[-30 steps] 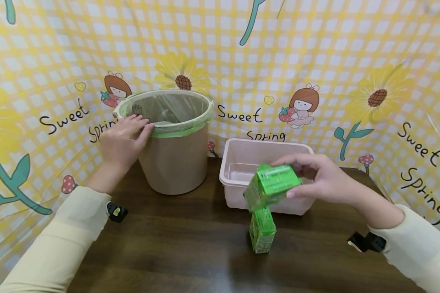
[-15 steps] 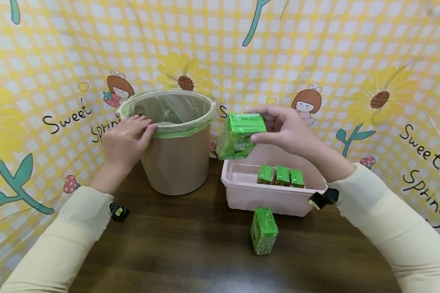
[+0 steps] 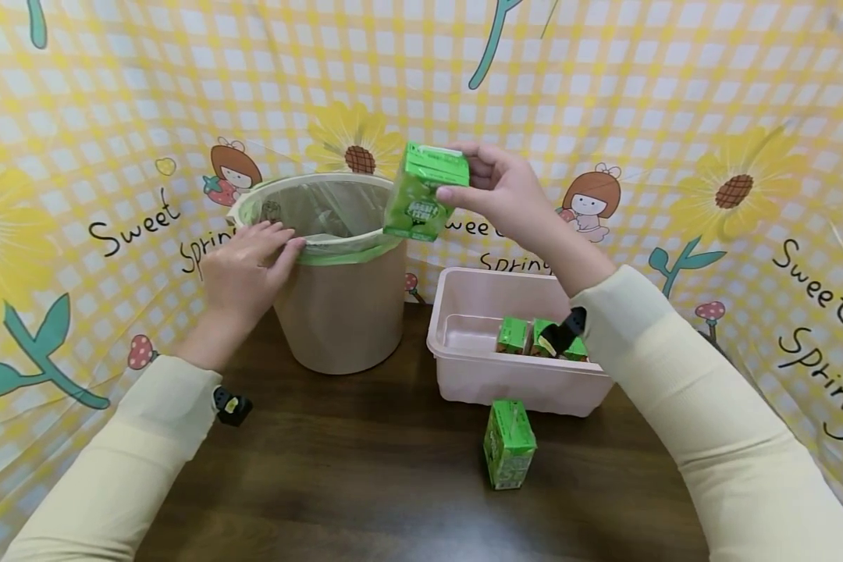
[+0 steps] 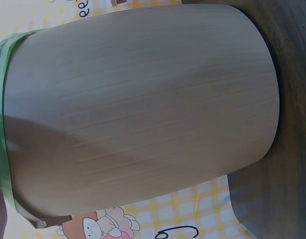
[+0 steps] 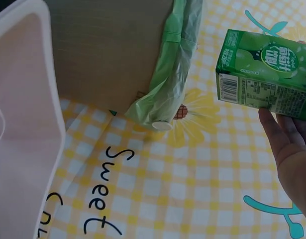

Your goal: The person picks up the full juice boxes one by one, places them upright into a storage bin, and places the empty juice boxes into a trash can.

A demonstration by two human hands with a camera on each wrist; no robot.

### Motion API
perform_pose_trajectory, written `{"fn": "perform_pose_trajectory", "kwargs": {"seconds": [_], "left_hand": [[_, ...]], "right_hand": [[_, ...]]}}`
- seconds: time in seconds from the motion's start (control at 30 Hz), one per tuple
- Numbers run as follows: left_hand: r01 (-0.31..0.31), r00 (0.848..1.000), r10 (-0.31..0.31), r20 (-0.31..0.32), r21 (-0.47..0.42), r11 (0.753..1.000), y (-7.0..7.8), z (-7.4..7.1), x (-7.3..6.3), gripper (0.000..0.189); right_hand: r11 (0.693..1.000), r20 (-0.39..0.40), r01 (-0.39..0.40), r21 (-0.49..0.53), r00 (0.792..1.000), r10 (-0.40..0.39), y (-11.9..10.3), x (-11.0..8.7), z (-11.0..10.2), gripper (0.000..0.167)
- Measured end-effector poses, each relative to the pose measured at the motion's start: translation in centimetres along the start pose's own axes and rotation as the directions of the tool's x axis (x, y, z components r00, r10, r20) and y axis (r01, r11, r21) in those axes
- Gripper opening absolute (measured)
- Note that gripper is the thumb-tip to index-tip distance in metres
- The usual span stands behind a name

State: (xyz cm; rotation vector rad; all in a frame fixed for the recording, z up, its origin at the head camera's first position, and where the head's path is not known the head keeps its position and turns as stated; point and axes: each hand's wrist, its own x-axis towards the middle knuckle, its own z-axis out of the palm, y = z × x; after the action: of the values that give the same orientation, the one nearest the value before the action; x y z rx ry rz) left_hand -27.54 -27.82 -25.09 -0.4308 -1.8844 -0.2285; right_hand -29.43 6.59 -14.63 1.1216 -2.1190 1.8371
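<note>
My right hand holds a green juice carton upright in the air, thumb on the near side and fingers behind. The carton hangs just right of the trash can, overlapping its rim in the head view. In the right wrist view the carton shows its printed side and barcode, with fingers under it. My left hand holds the near left rim of the trash can, fingers hooked over the edge and thumb along it; fingertips are partly hidden. A second juice carton stands on the table.
A pale pink bin right of the trash can holds several green-topped cartons, partly covered by my right wrist camera. A green liner folds over the trash can's rim. Patterned cloth surrounds the dark wooden table.
My right hand has lifted the juice carton up and left, from in front of the pink bin to beside the trash can's rim. My left hand stays on the rim.
</note>
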Motion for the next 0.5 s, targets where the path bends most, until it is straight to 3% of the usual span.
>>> {"fn": "perform_pose_trajectory", "kwargs": {"seconds": [0.27, 0.5], "left_hand": [[0.035, 0.999, -0.036, -0.026, -0.045, 0.998, 0.5, -0.2, 0.2, 0.025], [0.028, 1.000, -0.028, -0.011, -0.018, 0.999, 0.3, -0.2, 0.2, 0.028]], "right_hand": [[0.999, -0.062, 0.051, -0.016, 0.997, -0.052, -0.3, 3.4, 1.7, 0.048], [0.999, -0.077, 0.049, 0.005, 0.996, -0.049, 0.2, 5.8, 3.8, 0.049]]}}
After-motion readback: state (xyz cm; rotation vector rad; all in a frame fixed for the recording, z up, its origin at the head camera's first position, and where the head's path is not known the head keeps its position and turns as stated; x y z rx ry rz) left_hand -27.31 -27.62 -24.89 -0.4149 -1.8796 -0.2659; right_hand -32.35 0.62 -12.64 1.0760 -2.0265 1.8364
